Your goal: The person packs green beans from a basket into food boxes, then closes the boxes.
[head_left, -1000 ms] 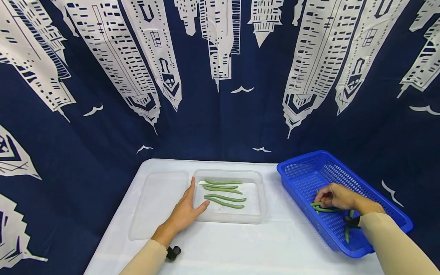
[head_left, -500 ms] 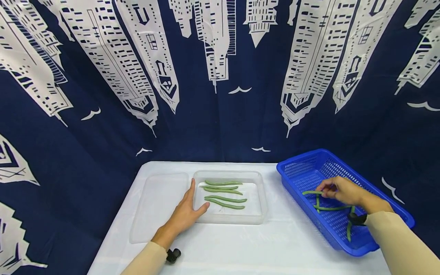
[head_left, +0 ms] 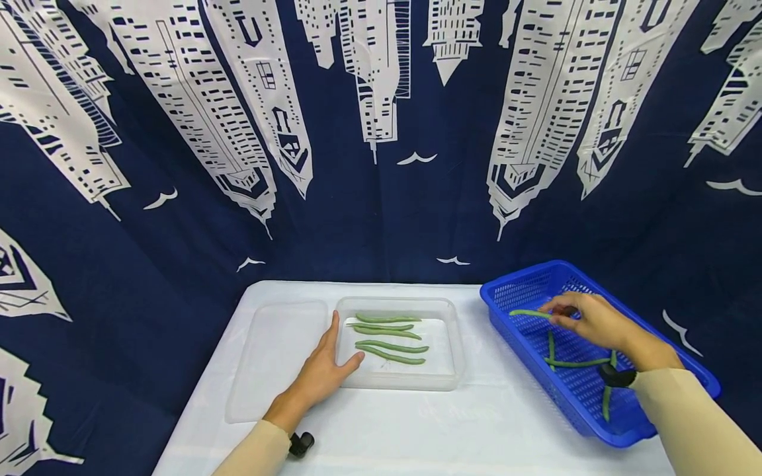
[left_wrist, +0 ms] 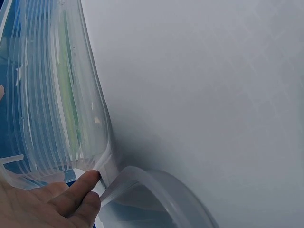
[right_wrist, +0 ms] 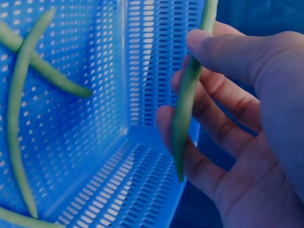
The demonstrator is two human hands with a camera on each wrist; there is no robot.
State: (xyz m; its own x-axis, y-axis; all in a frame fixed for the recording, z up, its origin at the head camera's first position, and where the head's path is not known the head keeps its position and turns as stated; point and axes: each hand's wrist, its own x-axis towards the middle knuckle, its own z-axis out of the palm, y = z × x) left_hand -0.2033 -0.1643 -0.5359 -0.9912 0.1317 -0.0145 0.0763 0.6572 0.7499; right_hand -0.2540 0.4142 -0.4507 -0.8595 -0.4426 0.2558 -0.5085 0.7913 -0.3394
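Between thumb and fingers my right hand (head_left: 595,324) pinches a green bean (right_wrist: 186,102), held over the blue basket (head_left: 530,360). Below it, several more green beans (head_left: 576,363) lie crossed on the basket floor. My left hand (head_left: 318,373) rests against the left side of a clear plastic container (head_left: 405,379), its fingers spread and thumb at the near left corner. Inside that container, several green beans (head_left: 391,346) lie in a row, roughly parallel. In the left wrist view, the fingers (left_wrist: 78,192) touch the container's edge.
A translucent lid (head_left: 274,350) lies flat to the left of the container, partly behind my left hand. White cloth (head_left: 464,430) covers the table. A dark blue curtain (head_left: 381,218) printed with white buildings hangs behind it.
My right hand has picked a green bean from the basket floor and lifted it up toward the basket's far left side. The left hand has stayed at the container.
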